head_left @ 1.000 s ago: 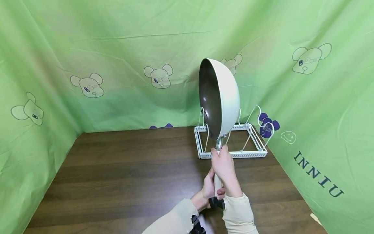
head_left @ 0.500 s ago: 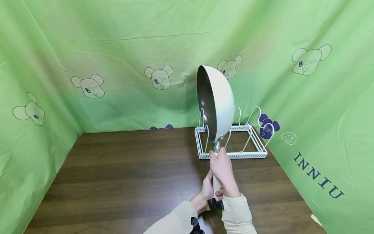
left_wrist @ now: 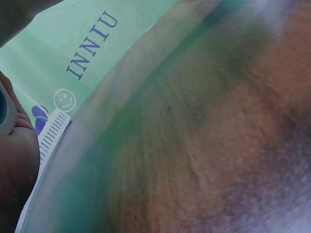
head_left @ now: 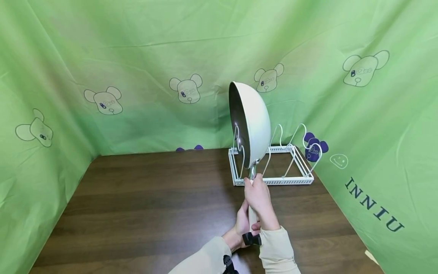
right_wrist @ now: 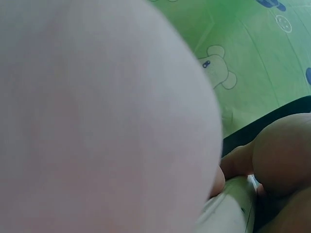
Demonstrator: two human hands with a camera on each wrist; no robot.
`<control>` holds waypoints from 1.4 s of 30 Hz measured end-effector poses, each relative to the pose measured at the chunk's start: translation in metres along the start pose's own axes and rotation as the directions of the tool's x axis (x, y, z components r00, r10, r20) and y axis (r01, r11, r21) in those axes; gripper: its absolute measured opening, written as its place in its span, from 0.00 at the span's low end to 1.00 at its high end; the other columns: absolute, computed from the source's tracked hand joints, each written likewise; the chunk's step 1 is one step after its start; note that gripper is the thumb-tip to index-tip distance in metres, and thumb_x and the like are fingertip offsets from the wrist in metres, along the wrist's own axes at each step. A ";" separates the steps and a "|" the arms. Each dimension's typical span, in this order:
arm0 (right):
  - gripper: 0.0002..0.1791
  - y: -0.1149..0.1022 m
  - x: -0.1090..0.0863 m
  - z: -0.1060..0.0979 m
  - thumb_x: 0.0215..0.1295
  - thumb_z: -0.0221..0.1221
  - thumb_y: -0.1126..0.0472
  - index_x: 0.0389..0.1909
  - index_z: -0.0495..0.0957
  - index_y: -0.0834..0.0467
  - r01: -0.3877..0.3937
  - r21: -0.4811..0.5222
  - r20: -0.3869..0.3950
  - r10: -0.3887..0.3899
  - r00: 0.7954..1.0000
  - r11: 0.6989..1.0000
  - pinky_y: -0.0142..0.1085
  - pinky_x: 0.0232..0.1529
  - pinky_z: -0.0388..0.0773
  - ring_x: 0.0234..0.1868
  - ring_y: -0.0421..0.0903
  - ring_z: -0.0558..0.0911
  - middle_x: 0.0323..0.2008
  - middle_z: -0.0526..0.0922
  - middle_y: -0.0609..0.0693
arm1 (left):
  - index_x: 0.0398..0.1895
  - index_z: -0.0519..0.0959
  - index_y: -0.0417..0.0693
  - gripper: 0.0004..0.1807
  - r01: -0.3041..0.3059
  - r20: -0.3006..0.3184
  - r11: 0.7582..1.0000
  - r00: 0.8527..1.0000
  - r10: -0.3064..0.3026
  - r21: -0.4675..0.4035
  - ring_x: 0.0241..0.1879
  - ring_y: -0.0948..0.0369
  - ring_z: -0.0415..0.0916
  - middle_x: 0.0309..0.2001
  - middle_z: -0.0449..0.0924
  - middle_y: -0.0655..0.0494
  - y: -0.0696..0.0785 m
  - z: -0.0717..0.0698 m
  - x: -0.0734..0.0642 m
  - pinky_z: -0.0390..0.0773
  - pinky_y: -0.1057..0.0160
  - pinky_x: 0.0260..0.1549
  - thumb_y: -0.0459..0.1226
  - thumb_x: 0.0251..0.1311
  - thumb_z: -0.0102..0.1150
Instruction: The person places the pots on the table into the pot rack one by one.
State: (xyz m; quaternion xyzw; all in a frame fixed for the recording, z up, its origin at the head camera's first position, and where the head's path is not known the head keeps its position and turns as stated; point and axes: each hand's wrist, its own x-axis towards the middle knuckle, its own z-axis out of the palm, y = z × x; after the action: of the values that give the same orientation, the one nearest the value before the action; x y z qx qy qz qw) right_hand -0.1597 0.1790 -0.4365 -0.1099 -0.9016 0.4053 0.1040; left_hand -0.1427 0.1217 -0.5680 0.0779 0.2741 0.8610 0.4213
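Note:
A deep frying pan (head_left: pixel 257 121), white outside and dark inside, stands on edge with its opening to the left. My right hand (head_left: pixel 259 195) grips the pale handle (head_left: pixel 252 217) just below its metal neck. Lower down, my left hand (head_left: pixel 242 221) holds the handle's end from the left and beneath. The pan is at the left part of a white wire rack (head_left: pixel 289 182), its dark side behind the leftmost wire loops. Whether its edge touches the rack cannot be made out. In the left wrist view, part of a hand (left_wrist: pixel 17 170) shows beside the round handle end.
The rack stands on a dark wooden table (head_left: pixel 154 205), near its back right corner. More wire loops (head_left: pixel 313 146) rise at the rack's right. Green printed cloth (head_left: pixel 143 125) hangs behind and on both sides. A small pale piece (head_left: pixel 371 256) lies at the table's right edge.
The pan has come down and a little left, lower among the rack's wire loops. Both hands have shifted slightly left with it, keeping hold of the handle.

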 end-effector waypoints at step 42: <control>0.16 0.016 0.002 0.013 0.74 0.51 0.57 0.46 0.69 0.69 -0.036 -0.019 0.058 0.037 0.998 0.999 0.57 0.44 0.73 0.39 0.63 0.79 0.36 0.80 0.67 | 0.16 0.69 0.63 0.35 -0.010 -0.063 1.000 0.998 0.010 0.006 0.09 0.73 0.50 0.10 0.60 0.71 0.000 0.016 -0.019 0.48 0.73 0.10 0.75 0.63 0.34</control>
State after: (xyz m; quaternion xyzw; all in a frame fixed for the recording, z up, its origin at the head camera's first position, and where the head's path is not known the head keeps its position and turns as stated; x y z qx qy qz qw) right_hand -0.1630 0.1808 -0.4569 -0.1156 -0.9056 0.4021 0.0693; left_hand -0.1250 0.1136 -0.5527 0.0534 0.2891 0.8644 0.4080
